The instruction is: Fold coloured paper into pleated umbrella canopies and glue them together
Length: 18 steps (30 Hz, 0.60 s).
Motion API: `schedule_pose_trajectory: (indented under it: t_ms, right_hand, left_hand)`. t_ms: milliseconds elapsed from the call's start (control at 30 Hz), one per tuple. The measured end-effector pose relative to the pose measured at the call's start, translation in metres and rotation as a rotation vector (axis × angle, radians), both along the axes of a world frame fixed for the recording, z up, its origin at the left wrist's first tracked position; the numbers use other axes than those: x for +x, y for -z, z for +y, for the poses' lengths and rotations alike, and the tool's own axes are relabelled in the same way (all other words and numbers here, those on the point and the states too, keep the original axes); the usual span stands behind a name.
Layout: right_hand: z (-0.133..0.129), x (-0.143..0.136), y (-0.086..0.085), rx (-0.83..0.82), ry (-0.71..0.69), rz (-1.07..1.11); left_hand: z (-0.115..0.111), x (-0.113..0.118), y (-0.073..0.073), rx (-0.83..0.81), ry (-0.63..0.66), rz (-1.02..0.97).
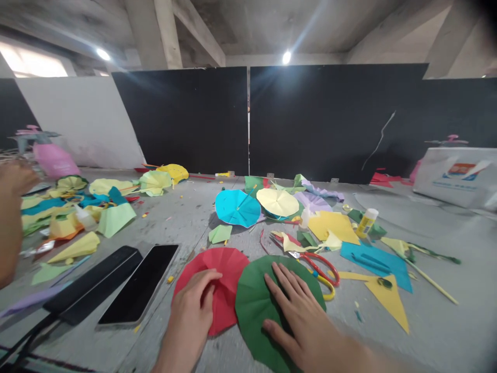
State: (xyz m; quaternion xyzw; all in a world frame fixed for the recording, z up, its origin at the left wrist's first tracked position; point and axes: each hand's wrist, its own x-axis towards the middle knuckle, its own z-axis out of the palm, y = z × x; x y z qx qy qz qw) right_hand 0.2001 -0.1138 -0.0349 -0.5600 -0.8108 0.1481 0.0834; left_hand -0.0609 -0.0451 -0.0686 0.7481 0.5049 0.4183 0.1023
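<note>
My left hand [192, 305] rests on a creased red paper disc [229, 305], its fingers loosely bent and the thumb apart. My right hand [298, 316] lies flat with spread fingers on a larger green paper disc [254, 305], which overlaps the red one's right edge. Scissors with red and yellow handles [324, 269] lie just beyond the green disc. Farther off are a small blue paper parasol [237, 208] and a cream one [277, 202], both with pleated tops.
A phone [140, 285] and a black power bank [95, 282] with a cable lie at left. Paper scraps [77, 248] are heaped beyond them, near another person's arm [10, 228]. To the right stand a glue stick [367, 223] and a white bag [454, 178]; blue paper [375, 261] lies nearer.
</note>
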Motion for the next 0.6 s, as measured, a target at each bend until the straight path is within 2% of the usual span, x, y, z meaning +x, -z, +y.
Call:
schedule_pose_trajectory:
  t_ms: [133,267,400,500,600]
  right_hand:
    - [-0.001,0.001,-0.004,-0.044,-0.041,0.031]
    - [-0.002,0.003,-0.009,-0.097,-0.056,0.054]
    - [-0.001,0.003,-0.013,-0.107,-0.102,0.075]
    - [0.000,0.001,-0.019,-0.105,-0.183,0.101]
    - [0.001,-0.003,-0.022,-0.008,-0.309,0.162]
  left_hand:
    - [-0.006,-0.005,-0.004,0.028,-0.101,-0.136]
    - [-0.015,-0.002,-0.013,0.119,-0.223,-0.418]
    - [-0.022,0.006,-0.027,0.260,-0.229,-0.629]
    - [-0.023,0.006,-0.031,0.195,-0.111,-0.575]
    - [-0.026,0.001,-0.027,-0.022,0.149,-0.343]
